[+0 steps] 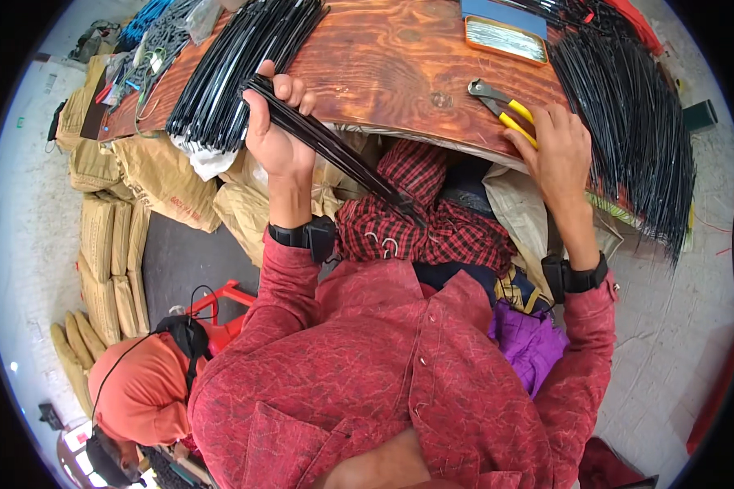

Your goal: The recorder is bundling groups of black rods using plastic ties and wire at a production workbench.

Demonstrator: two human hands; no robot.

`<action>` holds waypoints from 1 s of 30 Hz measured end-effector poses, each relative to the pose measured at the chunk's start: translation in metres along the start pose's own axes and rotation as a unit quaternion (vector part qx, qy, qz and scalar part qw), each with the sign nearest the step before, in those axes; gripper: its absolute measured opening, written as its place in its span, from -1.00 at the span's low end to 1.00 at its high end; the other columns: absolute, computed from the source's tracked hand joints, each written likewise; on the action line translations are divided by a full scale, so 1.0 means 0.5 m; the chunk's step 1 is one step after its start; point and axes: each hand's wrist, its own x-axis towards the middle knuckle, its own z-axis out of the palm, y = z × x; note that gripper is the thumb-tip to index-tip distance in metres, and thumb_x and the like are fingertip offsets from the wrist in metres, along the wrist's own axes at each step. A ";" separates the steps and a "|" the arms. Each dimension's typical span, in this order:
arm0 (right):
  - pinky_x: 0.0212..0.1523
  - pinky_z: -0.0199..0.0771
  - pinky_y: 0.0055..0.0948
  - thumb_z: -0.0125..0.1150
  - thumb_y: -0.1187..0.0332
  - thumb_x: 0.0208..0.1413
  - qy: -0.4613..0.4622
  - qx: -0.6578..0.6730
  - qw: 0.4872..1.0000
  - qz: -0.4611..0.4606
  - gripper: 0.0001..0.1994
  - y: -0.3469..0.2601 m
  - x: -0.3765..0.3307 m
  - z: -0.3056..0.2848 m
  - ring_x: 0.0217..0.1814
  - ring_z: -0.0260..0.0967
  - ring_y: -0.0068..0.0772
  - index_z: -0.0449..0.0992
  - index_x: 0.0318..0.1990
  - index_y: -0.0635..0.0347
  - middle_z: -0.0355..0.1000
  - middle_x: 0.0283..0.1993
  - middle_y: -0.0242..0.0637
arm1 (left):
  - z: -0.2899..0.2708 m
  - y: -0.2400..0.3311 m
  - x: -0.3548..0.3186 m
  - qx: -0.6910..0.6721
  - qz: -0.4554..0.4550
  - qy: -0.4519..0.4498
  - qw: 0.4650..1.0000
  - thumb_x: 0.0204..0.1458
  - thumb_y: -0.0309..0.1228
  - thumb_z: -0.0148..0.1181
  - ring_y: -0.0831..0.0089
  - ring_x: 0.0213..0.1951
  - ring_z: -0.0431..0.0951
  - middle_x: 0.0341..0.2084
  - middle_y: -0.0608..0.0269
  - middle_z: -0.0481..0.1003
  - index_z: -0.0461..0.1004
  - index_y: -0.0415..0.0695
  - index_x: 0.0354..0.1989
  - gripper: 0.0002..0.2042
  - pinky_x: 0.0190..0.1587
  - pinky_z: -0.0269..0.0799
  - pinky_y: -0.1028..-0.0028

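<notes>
My left hand (279, 122) is closed around a bundle of thin black cables (342, 155), held up in front of the table's near edge. The bundle slants down to the right, and its far end hangs over a red-and-black checked cloth. At the right, my right hand (559, 147) closes over the yellow handles of a pair of pliers (497, 102). The metal jaws of the pliers point away to the left, over the wooden tabletop (383, 61). Part of the handles is hidden under the fingers.
Piles of black cables lie at the left (236, 65) and right (628, 122), the right one hanging over the edge. An open tin (507, 41) of thin silvery pieces stands at the back. Brown sacks (171, 175) and a person in an orange head covering (143, 379) are at left.
</notes>
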 end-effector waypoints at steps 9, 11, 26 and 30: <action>-0.07 0.54 -0.27 0.43 0.33 -0.06 -0.167 0.457 0.873 0.037 -0.42 -0.183 -0.147 -0.017 -0.06 0.50 -0.12 0.42 0.19 0.06 0.38 0.10 -0.15 | -0.036 -0.050 -0.118 -0.319 -0.180 0.224 0.903 0.31 -0.24 0.02 0.41 -0.30 0.19 -0.36 0.29 0.27 0.33 -0.30 0.05 -0.65 -0.22 0.20 0.42; -0.10 0.56 -0.33 0.48 0.31 -0.10 -0.179 0.555 0.809 0.075 -0.30 -0.229 -0.172 -0.025 -0.11 0.52 -0.21 0.35 0.27 0.08 0.34 0.15 -0.15 | -0.035 -0.067 -0.141 -0.318 -0.197 0.225 0.900 0.32 -0.23 0.01 0.41 -0.30 0.20 -0.35 0.29 0.28 0.31 -0.30 0.05 -0.65 -0.21 0.21 0.42; -0.12 0.48 -0.42 0.35 0.49 -0.01 -0.079 0.607 0.783 0.109 -0.78 -0.257 -0.170 0.044 -0.12 0.46 -0.35 0.64 -0.15 0.21 0.45 -0.15 -0.27 | -0.122 -0.137 -0.323 -0.096 -0.509 0.260 0.815 0.39 -0.01 -0.26 0.21 0.07 0.51 -0.04 0.08 0.54 0.41 -0.27 0.07 -0.47 0.18 0.40 0.22; -0.16 0.48 -0.43 0.38 0.48 -0.02 -0.158 0.573 0.800 0.080 -0.78 -0.216 -0.135 0.033 -0.17 0.47 -0.36 0.65 -0.16 0.20 0.47 -0.19 -0.26 | -0.087 -0.050 -0.286 0.097 -0.715 0.086 0.687 0.35 0.05 -0.13 0.34 -0.21 0.62 -0.33 0.19 0.61 0.55 -0.25 -0.02 -0.45 -0.03 0.51 0.39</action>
